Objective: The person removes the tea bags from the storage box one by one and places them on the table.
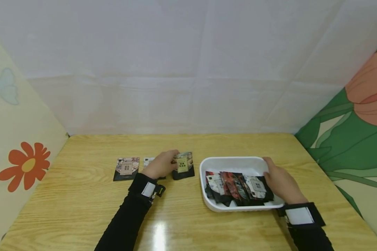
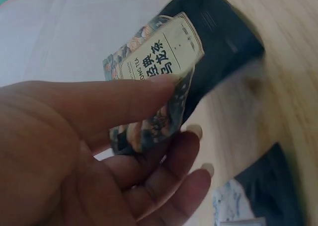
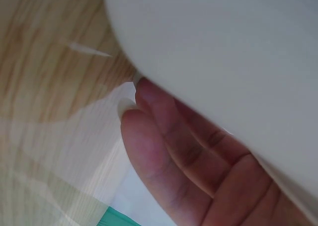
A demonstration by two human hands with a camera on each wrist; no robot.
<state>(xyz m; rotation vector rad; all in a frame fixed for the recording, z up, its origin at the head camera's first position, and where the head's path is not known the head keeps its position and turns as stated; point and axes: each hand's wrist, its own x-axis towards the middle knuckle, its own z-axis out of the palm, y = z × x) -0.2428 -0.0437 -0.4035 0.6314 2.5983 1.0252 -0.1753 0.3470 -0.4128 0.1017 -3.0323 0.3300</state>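
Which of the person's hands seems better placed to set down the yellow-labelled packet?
The left hand, most likely: it pinches the packet close to the table, while the right hand holds the white tub by its side.

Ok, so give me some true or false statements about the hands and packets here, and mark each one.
1. The left hand pinches the yellow-labelled packet. True.
2. The right hand holds the white container at its side. True.
3. The white container is empty. False: several packets lie in it.
4. The leftmost packet lies on the table. True.
5. In the head view, the white container is left of the yellow-labelled packet. False: it is to the right.
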